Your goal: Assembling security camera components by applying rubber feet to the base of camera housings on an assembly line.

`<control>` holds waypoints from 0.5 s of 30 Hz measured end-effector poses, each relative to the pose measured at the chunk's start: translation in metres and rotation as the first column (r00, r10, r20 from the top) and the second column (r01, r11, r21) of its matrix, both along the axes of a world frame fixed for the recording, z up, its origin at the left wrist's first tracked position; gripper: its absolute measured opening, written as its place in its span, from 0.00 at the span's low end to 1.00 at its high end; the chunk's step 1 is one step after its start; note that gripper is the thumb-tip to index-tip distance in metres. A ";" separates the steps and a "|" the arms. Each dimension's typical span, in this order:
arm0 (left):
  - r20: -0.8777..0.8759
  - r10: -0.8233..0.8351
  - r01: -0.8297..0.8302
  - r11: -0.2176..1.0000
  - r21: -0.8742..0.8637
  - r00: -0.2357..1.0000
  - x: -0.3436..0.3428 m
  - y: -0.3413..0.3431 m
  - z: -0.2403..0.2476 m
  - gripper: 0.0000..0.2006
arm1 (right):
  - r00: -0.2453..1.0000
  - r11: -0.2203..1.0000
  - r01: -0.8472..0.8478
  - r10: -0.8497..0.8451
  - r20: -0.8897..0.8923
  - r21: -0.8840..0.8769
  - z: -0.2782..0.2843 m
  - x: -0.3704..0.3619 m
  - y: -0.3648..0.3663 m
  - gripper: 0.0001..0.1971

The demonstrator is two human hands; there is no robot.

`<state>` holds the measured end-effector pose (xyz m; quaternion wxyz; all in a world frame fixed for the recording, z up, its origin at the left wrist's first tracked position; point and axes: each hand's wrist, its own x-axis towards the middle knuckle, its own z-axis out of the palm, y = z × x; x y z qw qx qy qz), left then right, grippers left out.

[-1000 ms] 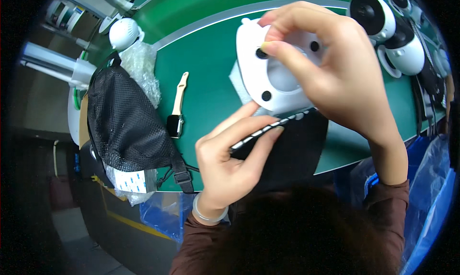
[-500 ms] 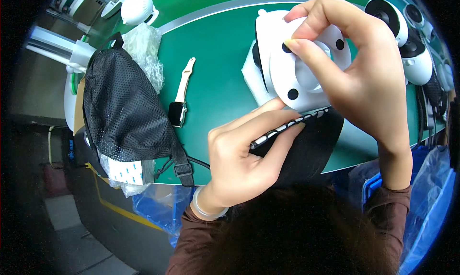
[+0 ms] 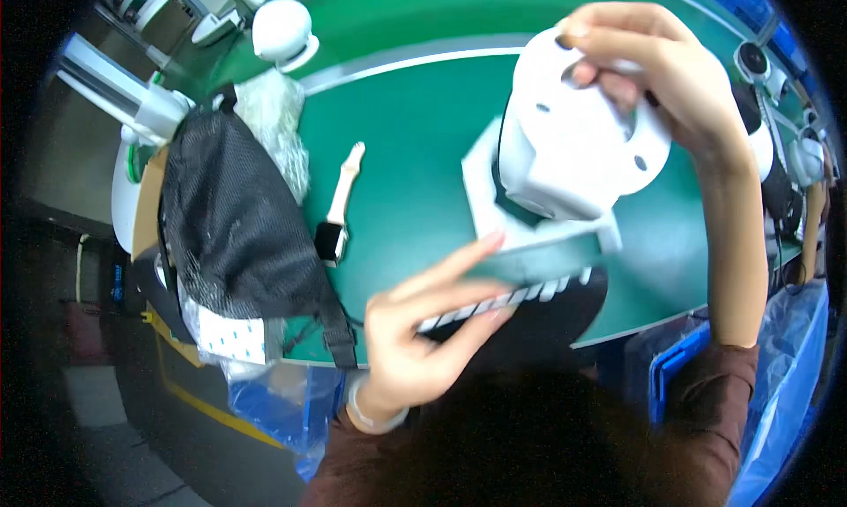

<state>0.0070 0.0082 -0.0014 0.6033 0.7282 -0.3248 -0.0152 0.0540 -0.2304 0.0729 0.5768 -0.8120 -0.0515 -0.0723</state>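
Observation:
My right hand (image 3: pixel 657 70) grips the ring-shaped base of a white camera-like device (image 3: pixel 565 167), its fingers hooked over the rim and into the central opening. Dark round pads dot that base. The device is tipped with its base toward me, above a white foam piece (image 3: pixel 520 238). Closer to me, my left hand (image 3: pixel 432 339) pinches a thin strip patterned in black and white (image 3: pixel 529 297) between thumb and fingers, the index finger stretched toward the foam. Motion blurs the strip; what kind it is I cannot tell.
At left lie a black mesh bag (image 3: pixel 238 207), bubble wrap (image 3: pixel 273 119) and a smartwatch (image 3: pixel 333 233) with a pale strap. A white round device (image 3: pixel 284 32) stands at the back left. More white devices (image 3: pixel 754 61) crowd the right. Blue bins (image 3: pixel 679 375) sit below the edge.
My right hand has shifted its grip and swung the white device round, its base now tilted up at the far side. My left hand has drawn slightly toward me with the strip.

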 end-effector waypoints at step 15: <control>-0.184 -0.136 0.133 0.991 -0.030 0.973 -0.004 0.031 -0.029 0.08 | 0.814 0.358 0.470 0.179 0.553 -0.807 -0.069 0.224 0.019 0.09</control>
